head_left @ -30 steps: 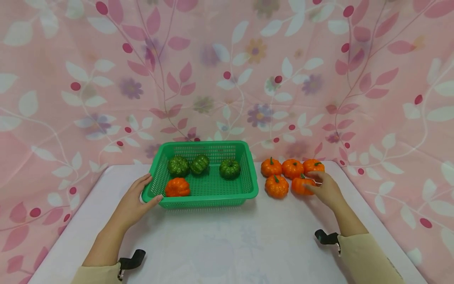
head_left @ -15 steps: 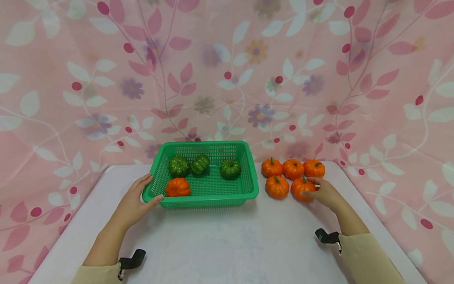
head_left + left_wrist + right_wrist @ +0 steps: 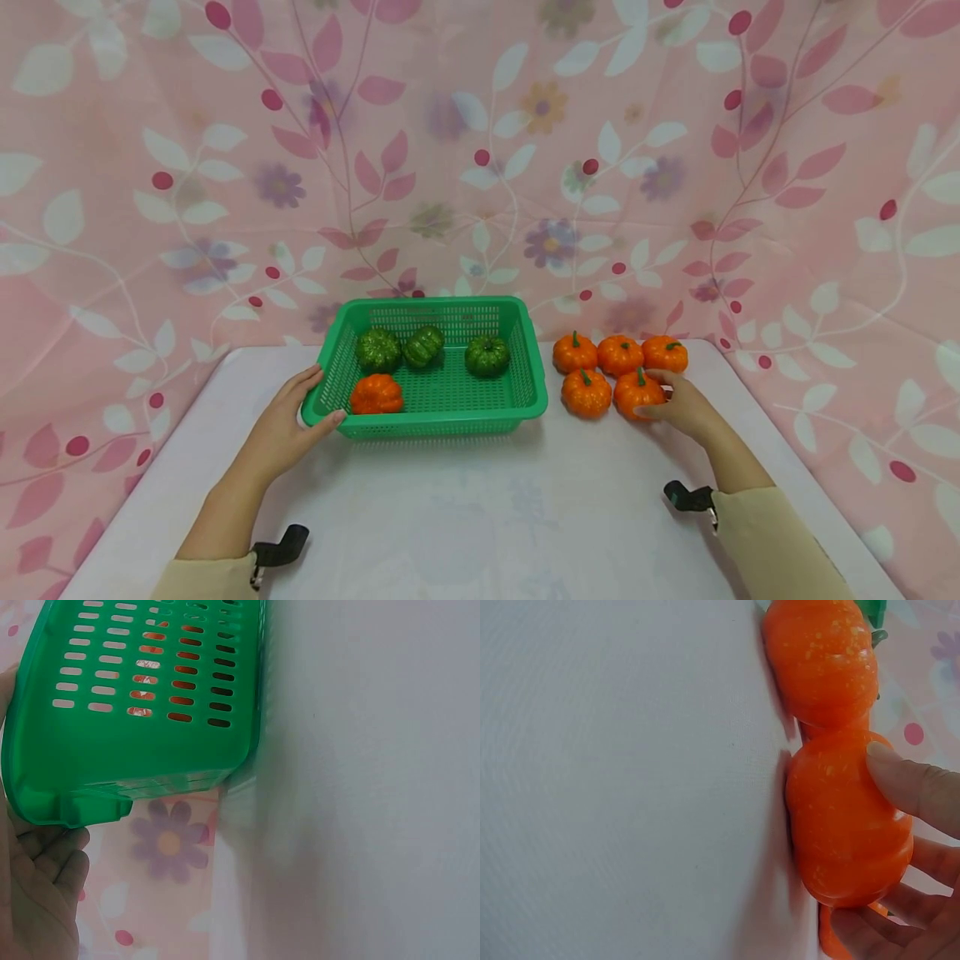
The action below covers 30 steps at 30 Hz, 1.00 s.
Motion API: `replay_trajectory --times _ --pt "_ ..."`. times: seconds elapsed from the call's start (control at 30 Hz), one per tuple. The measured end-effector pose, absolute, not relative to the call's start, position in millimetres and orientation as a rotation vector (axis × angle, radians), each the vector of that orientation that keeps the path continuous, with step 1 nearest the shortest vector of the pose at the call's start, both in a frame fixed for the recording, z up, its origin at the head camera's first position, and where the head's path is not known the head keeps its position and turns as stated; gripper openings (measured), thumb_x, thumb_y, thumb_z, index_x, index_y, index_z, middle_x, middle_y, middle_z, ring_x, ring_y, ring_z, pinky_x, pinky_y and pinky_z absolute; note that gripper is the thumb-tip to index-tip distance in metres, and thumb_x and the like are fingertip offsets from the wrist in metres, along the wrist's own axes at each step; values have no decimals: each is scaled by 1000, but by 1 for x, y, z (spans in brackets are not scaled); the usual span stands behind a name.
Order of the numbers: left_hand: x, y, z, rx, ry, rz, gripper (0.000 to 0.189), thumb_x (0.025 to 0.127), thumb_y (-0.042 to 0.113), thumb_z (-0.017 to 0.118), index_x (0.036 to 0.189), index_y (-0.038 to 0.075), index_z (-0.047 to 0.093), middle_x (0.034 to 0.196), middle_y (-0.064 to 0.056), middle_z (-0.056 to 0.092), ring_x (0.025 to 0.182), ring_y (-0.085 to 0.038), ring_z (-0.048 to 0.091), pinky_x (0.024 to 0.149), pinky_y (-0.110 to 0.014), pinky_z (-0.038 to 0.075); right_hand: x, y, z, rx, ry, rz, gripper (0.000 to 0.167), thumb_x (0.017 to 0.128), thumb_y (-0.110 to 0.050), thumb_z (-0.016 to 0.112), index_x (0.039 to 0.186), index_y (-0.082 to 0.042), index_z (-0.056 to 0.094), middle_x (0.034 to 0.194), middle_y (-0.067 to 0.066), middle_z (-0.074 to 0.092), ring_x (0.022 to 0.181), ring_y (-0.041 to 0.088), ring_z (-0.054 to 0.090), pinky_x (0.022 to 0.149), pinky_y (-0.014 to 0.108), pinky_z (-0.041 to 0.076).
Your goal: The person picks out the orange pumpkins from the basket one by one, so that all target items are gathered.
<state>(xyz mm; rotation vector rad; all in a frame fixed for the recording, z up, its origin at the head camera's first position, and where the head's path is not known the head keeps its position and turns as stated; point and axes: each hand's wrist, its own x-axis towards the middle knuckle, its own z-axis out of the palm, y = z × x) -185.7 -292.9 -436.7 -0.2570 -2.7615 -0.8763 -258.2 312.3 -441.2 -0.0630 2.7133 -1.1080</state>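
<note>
My left hand (image 3: pixel 281 429) grips the left end of a green plastic basket (image 3: pixel 442 422), thumb over the front rim and fingers along the side. In the left wrist view, curled fingers (image 3: pixel 64 862) sit beneath the basket's rim. The basket holds three green pumpkins (image 3: pixel 487 357) and one orange pumpkin (image 3: pixel 377 394). On the right, my right hand (image 3: pixel 686 406) holds a small orange pumpkin (image 3: pixel 634 395) with a green stem, the front right one of a group. The right wrist view has the thumb (image 3: pixel 911 780) on its upper side and fingers around its far end.
Beside the held pumpkin stands another orange pumpkin (image 3: pixel 586 393), with a row of three more, including a middle one (image 3: pixel 619 356), behind. Everything rests on a white-covered table (image 3: pixel 480 517). A pink floral cloth (image 3: pixel 480 150) hangs behind it.
My right hand has come in around the front right pumpkin, its thumb and fingers now on it. That pumpkin has shifted slightly left. My left hand and the basket have stayed put.
</note>
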Motion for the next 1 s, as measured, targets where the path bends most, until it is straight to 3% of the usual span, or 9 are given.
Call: replay_trajectory --times 0.53,0.77,1.0 --pt "-185 -292 -435 -259 -2765 -886 85 91 47 71 151 -3 37 159 -18 31 142 -46 31 106 -70 31 -255 311 -433 -56 2685 -1090 86 89 -30 77 153 2 29 150 35 29 133 55 33 104 68 37" --pt "-186 -292 -435 -254 -2766 -888 84 91 45 72 151 -3 37 159 -17 31 142 -47 31 106 -70 31 -246 295 -403 -215 2790 -1050 79 93 -33 72 150 6 35 151 32 35 134 58 31 102 72 35" --pt "-185 -292 -434 -253 -2769 -899 85 91 45 72 151 -3 37 160 -17 30 142 -46 31 107 -70 31 -235 260 -383 -227 2841 -1201 66 96 -40 67 146 -2 46 149 27 41 132 54 41 103 67 40"
